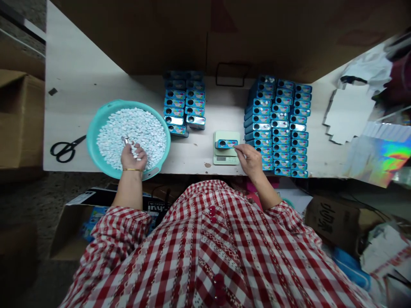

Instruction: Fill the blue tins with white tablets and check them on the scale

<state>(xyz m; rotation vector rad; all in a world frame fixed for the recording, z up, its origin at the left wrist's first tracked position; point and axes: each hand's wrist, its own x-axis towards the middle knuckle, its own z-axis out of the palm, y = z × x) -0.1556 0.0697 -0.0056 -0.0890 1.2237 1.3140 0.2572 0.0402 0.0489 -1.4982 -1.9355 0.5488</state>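
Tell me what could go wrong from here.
The bowl appears to overhang the table, so a bump from the left hand might spill the white pellets. The right hand, at the end of the blue box on the scale, could skew its reading.

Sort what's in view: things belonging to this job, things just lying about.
In use: teal basin, white pieces, shiny object at the left hand, scale, blue box at the right hand; probably the rows of matching boxes.

Lying about, apparently: scissors, flat white cardboard, brown carton.
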